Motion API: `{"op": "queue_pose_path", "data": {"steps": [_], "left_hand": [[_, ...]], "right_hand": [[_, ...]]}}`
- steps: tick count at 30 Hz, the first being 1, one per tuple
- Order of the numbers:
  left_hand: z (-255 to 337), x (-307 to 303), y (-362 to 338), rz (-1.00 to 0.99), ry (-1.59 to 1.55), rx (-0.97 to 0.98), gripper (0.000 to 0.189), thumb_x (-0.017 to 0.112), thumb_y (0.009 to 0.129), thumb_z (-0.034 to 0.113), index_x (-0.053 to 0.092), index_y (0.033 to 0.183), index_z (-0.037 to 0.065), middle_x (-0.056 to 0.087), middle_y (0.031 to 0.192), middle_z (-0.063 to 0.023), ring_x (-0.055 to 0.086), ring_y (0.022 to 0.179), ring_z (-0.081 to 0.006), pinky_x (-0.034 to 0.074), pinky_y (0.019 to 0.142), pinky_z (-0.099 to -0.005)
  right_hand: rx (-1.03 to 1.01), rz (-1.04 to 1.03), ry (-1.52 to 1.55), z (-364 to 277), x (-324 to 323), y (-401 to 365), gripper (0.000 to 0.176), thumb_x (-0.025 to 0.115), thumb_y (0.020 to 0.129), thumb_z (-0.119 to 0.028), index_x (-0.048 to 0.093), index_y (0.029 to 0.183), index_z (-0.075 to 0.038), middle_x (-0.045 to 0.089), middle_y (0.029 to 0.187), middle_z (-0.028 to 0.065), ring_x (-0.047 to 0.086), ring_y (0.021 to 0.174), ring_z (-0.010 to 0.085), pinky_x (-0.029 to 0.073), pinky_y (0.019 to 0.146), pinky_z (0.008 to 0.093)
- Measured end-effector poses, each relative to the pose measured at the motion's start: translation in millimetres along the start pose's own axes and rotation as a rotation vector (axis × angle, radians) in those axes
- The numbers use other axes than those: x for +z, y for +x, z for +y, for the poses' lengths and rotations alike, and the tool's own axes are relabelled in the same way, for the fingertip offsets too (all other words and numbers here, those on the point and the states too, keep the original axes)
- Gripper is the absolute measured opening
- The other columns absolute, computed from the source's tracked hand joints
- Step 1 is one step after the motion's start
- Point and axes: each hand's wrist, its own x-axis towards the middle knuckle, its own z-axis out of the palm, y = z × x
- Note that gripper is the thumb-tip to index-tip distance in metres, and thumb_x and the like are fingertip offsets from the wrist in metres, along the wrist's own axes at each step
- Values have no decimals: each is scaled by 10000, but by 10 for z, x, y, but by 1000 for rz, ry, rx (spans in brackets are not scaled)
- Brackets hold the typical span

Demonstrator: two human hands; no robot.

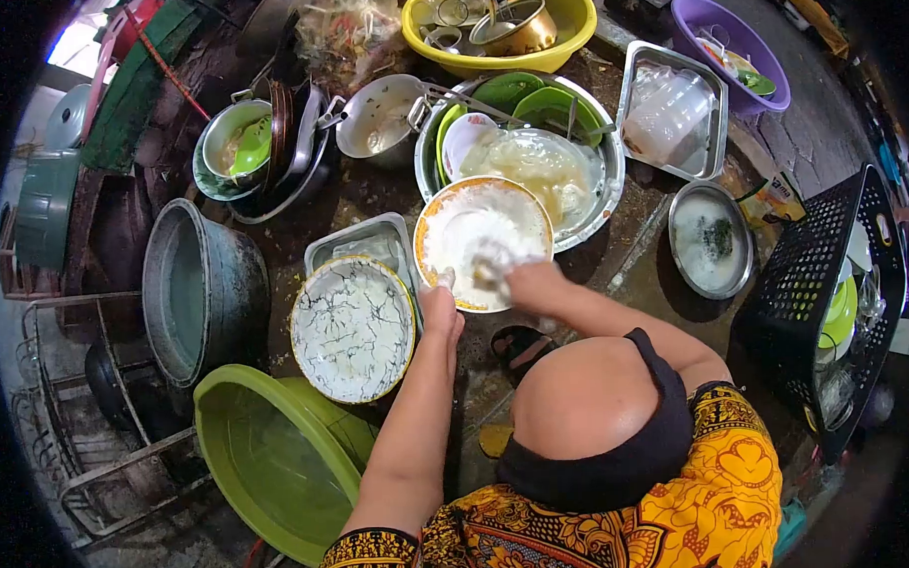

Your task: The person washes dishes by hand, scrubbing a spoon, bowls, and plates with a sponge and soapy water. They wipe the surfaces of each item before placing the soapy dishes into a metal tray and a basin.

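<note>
My left hand (439, 307) grips the lower left rim of a white plate (460, 234) with an orange patterned border, tilted toward me. White suds cover its face. On the plate's lower right, my right hand (531, 284) is closed and smeared by motion; a brownish blur at its fingers cannot be made out. Just left of my left hand lies a white plate with dark crackle lines (353, 333), beside a metal tray (373, 233). Behind the held plate stands a large metal basin (612, 193) with green dishes and a clear plastic piece in cloudy water.
A green tub (213, 393) and a grey tub (177, 209) stand left. Farther back are a pot (377, 116), a yellow basin (576, 44) and a purple basin (771, 38). On the right are a soapy bowl (694, 266) and a black crate (791, 312) with dishes.
</note>
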Motion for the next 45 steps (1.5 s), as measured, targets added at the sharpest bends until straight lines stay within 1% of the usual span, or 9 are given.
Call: {"op": "queue_pose_path", "data": {"steps": [7,9,17,20,25,33,35,39,45], "left_hand": [[-14,-11,91,-50,40,69,400,508,754,-24,432,1144,-73,544,1067,-147,549,912,-216,433,804,-293],[-131,-137,222,-39,102,73,397,506,746,-28,438,1134,-74,545,1063,-143,549,909,-214,432,800,-289],[-117,-44,113,-30,-8,139,336,490,769,-24,462,1102,-55,558,992,-143,581,827,-227,490,714,-312],[-102,-47,124,-36,47,105,339,480,781,-21,452,1118,-53,553,1006,-139,575,856,-227,488,718,-318],[-181,-109,213,17,130,188,316,451,813,30,445,1118,-51,545,1018,-144,574,858,-228,493,705,-326],[-23,-8,-26,-98,-165,-62,386,474,846,139,399,1181,-39,531,1092,-151,572,938,-253,495,786,-356],[-193,-107,142,-28,-13,17,365,404,900,220,419,1160,-36,544,1061,-149,579,901,-251,494,766,-356],[-111,-17,110,66,109,74,342,380,887,171,425,1139,-55,552,1021,-151,579,860,-239,485,719,-331],[28,40,-19,141,101,122,324,436,802,73,463,1093,-68,557,984,-146,571,813,-241,472,673,-316]], "right_hand": [[-18,714,121,214,-191,680,409,502,787,-211,468,1194,-176,587,957,132,581,832,287,461,724,391],[-92,168,182,40,-176,675,335,496,798,-209,518,1122,-129,582,963,147,587,812,299,467,706,387],[72,238,10,330,-39,118,227,519,735,-163,608,936,-110,601,725,109,611,684,241,500,578,357],[86,483,-67,460,-43,467,187,513,746,-188,632,862,-102,626,769,107,615,701,227,492,617,356],[-124,183,170,-123,-148,548,320,522,760,-198,539,1052,-70,596,869,165,592,761,308,479,688,405],[-124,616,55,454,-91,91,297,550,751,-286,570,1016,-152,578,972,122,584,821,288,467,733,381],[156,315,156,414,-316,318,304,529,765,-320,579,1006,-141,589,957,125,579,848,285,458,739,394],[-17,70,165,110,104,839,336,492,736,-183,585,1055,-133,593,910,165,597,745,314,468,691,434],[-139,147,296,87,175,132,422,538,711,-175,509,1128,-116,564,957,180,595,720,316,477,672,417]]}}
